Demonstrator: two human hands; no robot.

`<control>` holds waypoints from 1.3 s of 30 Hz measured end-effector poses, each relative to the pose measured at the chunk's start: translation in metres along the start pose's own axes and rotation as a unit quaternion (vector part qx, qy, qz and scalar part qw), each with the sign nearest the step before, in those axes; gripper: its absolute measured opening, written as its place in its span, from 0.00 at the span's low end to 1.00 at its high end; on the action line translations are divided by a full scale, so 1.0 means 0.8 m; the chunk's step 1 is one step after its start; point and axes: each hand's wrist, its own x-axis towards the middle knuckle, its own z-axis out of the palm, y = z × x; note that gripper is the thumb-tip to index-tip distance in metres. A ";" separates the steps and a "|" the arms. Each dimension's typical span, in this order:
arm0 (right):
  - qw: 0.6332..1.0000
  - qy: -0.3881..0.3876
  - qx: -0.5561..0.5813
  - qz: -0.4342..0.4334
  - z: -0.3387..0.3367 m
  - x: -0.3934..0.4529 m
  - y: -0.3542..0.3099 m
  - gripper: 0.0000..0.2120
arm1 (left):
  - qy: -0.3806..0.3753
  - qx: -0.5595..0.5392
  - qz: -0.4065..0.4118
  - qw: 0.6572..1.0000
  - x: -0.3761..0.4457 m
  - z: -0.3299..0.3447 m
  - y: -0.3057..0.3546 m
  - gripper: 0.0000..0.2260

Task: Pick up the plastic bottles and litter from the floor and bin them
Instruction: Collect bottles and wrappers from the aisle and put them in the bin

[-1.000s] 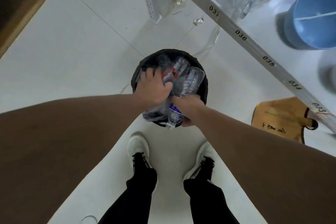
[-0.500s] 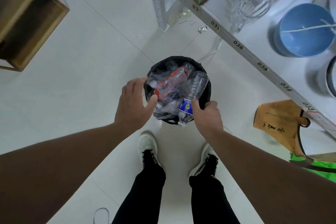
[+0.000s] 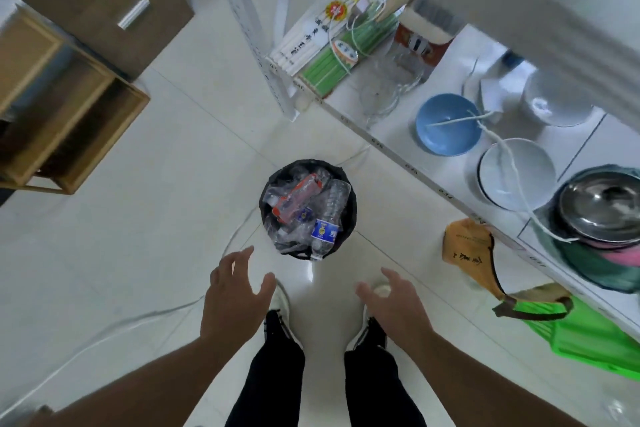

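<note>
Bin [image 3: 268, 199] heaped with plastic bottles [image 3: 327, 215]. Left hand [image 3: 235, 291], right hand [image 3: 391, 298] spread, nothing held. Bottles judged light, crushable, slippery; best gripped mid-body.

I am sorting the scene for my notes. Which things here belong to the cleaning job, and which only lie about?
Job: bin, plastic bottles, left hand, right hand.
Lying about: blue bowl, white bowl, steel pot, green bag.
</note>
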 end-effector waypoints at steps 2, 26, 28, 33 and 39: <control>1.000 0.014 0.006 -0.013 -0.027 -0.028 0.002 0.41 | -0.001 -0.019 0.007 1.000 -0.020 -0.017 0.030 0.28; 0.944 0.190 0.267 0.033 -0.117 -0.488 0.098 0.55 | -0.151 0.123 0.298 0.934 -0.212 -0.267 0.221 0.39; 0.933 0.209 0.290 0.040 -0.119 -0.521 0.127 0.54 | -0.153 0.157 0.326 0.920 -0.243 -0.264 0.236 0.37; 0.900 0.258 0.347 0.060 -0.125 -0.594 0.229 0.52 | -0.167 0.210 0.405 0.874 -0.369 -0.245 0.299 0.34; 0.866 0.293 0.396 0.086 -0.107 -0.679 0.384 0.50 | -0.222 0.217 0.471 0.826 -0.531 -0.165 0.357 0.34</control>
